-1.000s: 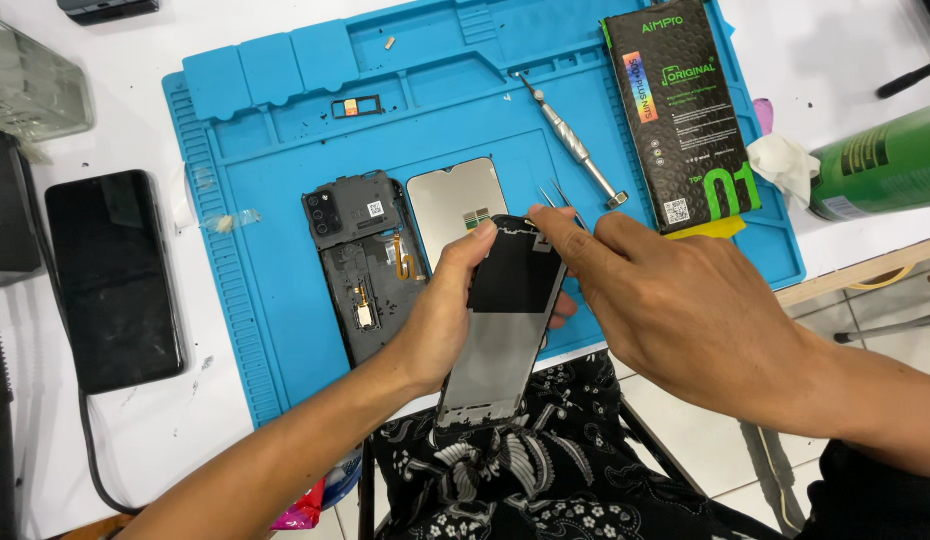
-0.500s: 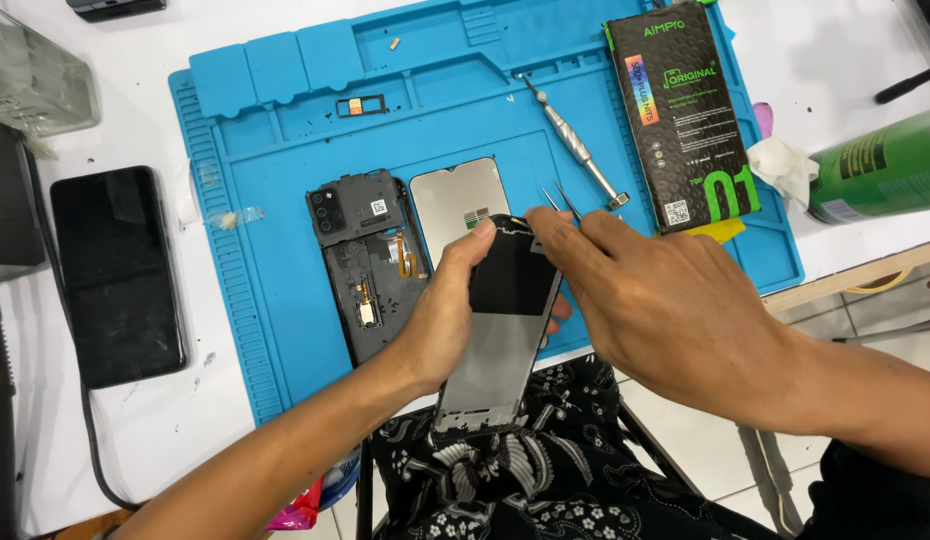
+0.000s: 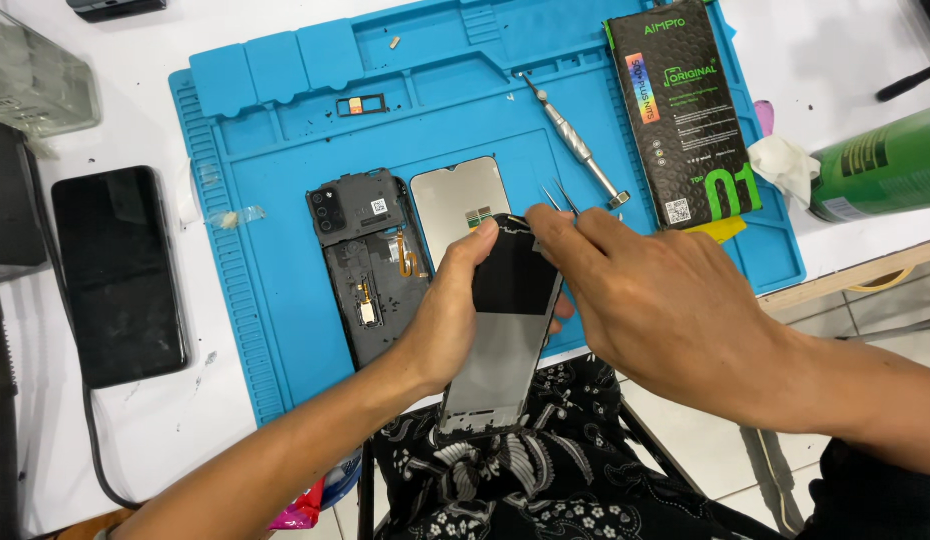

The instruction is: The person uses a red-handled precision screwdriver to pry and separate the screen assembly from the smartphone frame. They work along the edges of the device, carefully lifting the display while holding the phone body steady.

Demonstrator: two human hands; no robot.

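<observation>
My left hand [image 3: 453,310] grips a detached phone screen panel [image 3: 500,335] by its left edge, holding it tilted over the near edge of the blue work mat [image 3: 285,300]. My right hand [image 3: 665,300] rests on the panel's top right corner and pinches thin metal tweezers [image 3: 558,196] whose tips stick up past my fingers. On the mat just beyond lie an opened black phone body [image 3: 363,265] with a flex cable showing, and a grey phone back panel [image 3: 455,205] beside it.
A metal screwdriver [image 3: 575,145] and a black box with green markings [image 3: 685,110] lie at the mat's right. A small SIM tray [image 3: 360,104] sits near its top. A black phone [image 3: 117,270] lies left on the white table. A green can [image 3: 885,170] is at the far right.
The view shifted slightly. My hands and the screen panel stay almost where they were; my right fingers have crept a little along the panel's top edge.
</observation>
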